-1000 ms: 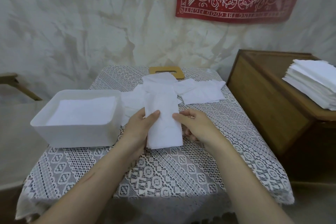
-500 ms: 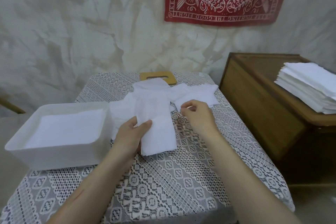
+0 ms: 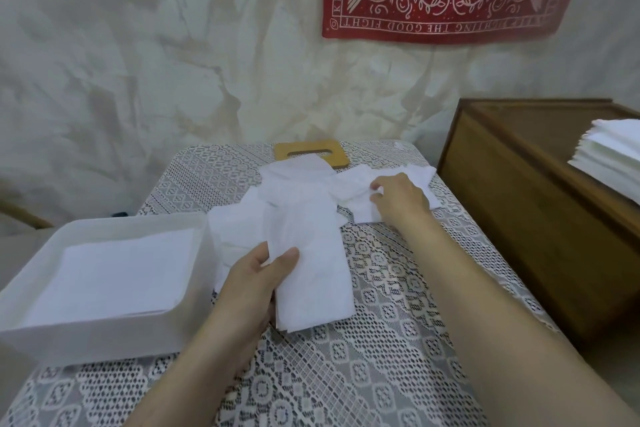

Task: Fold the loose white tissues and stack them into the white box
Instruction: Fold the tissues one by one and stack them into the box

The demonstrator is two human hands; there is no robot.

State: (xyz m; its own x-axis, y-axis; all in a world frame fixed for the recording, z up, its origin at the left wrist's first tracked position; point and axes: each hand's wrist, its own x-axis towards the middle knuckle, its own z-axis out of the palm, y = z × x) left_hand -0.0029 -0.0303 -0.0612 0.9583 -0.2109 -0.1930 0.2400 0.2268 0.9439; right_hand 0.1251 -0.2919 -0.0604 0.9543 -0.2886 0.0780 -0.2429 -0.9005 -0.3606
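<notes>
White folded paper tissue (image 3: 313, 274) is gripped in left hand (image 3: 256, 284), apparently so right hand (image 3: 401, 201) can pinch a loose crumpled tissue (image 3: 355, 185).

Left hand (image 3: 252, 288) holds the folded tissue (image 3: 313, 274); right hand (image 3: 401, 201) seemingly pinches a loose tissue (image 3: 358, 210).

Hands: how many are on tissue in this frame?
2. The left hand grips the folded tissue beside the white box; the right hand pinches a loose tissue farther back.
</notes>
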